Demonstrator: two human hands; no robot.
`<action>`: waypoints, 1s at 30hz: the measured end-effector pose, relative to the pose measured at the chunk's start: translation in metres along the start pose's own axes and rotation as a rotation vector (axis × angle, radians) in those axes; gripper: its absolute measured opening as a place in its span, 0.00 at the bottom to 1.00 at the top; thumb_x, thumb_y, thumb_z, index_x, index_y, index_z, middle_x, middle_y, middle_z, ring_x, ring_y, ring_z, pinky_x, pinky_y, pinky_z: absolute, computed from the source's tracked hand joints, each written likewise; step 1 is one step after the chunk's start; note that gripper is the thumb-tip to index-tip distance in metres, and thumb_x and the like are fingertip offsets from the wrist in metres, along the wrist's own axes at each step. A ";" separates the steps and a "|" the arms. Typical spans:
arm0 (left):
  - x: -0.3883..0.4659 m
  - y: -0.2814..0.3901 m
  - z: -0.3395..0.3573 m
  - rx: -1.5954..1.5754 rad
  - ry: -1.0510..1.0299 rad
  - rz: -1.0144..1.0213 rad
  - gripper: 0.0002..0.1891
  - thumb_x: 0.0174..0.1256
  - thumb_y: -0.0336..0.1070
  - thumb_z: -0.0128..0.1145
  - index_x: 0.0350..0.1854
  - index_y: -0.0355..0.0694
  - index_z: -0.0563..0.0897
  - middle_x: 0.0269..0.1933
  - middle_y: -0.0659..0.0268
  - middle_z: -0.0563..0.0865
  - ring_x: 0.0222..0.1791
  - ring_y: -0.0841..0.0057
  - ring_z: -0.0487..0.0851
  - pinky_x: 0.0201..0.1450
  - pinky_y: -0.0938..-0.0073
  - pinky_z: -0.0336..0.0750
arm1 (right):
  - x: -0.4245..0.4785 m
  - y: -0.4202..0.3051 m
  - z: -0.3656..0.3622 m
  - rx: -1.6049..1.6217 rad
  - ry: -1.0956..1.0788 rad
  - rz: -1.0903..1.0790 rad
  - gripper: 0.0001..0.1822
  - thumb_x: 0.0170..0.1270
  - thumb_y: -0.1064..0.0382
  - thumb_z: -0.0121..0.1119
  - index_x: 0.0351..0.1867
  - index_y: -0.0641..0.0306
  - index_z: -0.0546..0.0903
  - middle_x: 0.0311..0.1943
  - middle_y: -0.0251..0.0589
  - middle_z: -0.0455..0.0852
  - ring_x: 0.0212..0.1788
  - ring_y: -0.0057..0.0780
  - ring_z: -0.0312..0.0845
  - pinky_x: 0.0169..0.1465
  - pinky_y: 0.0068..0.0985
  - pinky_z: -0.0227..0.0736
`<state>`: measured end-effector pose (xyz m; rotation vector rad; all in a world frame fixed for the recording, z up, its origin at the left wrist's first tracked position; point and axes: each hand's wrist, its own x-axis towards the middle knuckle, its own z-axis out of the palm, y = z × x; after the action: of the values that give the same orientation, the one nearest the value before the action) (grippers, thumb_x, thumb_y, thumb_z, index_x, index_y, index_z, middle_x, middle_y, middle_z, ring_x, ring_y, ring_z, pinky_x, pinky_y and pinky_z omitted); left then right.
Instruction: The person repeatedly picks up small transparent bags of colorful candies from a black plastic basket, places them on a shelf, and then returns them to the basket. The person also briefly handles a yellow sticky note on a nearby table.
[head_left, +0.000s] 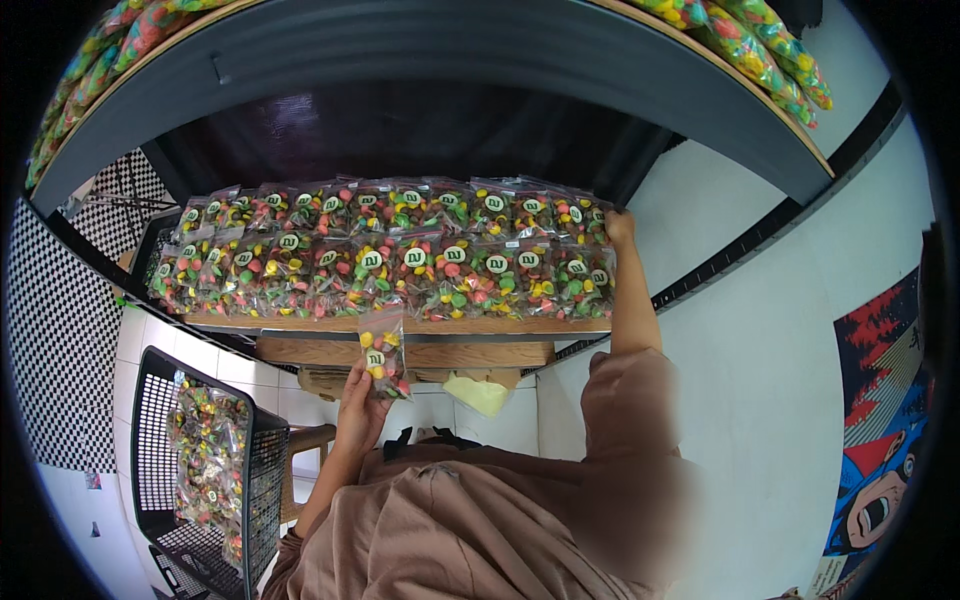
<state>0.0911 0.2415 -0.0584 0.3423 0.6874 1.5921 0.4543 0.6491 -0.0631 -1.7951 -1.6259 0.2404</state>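
Note:
My left hand (361, 409) holds a transparent zip bag (386, 379) of colourful candy-like pieces upright in front of the shelf edge. A round label with writing sits on its front. At the right end of the shelf, my right hand (619, 226) touches the last bag of the back row (598, 223); its fingertips are hidden, so its grip is unclear. Similar labelled bags stand side by side in two rows on the wooden shelf (480, 327), the front row (457, 281) leaning close against the back one.
A black plastic basket (154, 450) with more bags (210, 457) stands at lower left, beside a wooden stool (304, 457). An upper shelf (450, 45) curves overhead, carrying larger candy bags (739, 49). A black upright rail (720, 266) and white wall (757, 390) border the right side.

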 end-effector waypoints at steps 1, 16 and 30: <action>-0.001 0.001 -0.002 -0.003 0.007 0.013 0.16 0.66 0.33 0.39 0.56 0.39 0.63 0.56 0.60 0.69 0.53 0.69 0.72 0.54 0.66 0.71 | -0.005 -0.011 -0.001 -0.016 -0.014 0.006 0.21 0.51 0.56 0.49 0.43 0.69 0.77 0.38 0.60 0.78 0.42 0.52 0.73 0.47 0.36 0.67; 0.004 0.002 -0.002 -0.054 -0.014 0.017 0.15 0.65 0.34 0.40 0.54 0.40 0.63 0.55 0.59 0.69 0.54 0.67 0.72 0.55 0.62 0.68 | -0.004 -0.006 -0.026 0.233 0.098 0.171 0.22 0.59 0.50 0.48 0.40 0.69 0.78 0.38 0.53 0.80 0.43 0.44 0.75 0.48 0.32 0.66; -0.075 0.066 -0.050 0.280 0.061 0.465 0.22 0.62 0.30 0.43 0.59 0.44 0.56 0.56 0.57 0.68 0.53 0.62 0.72 0.55 0.60 0.66 | -0.355 -0.304 -0.008 0.955 -0.567 -0.504 0.13 0.61 0.64 0.49 0.45 0.68 0.72 0.35 0.40 0.78 0.36 0.20 0.72 0.41 0.18 0.66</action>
<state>0.0205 0.1564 -0.0438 0.7012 0.9282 1.9515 0.1448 0.3079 0.0147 -0.5907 -1.8005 1.1361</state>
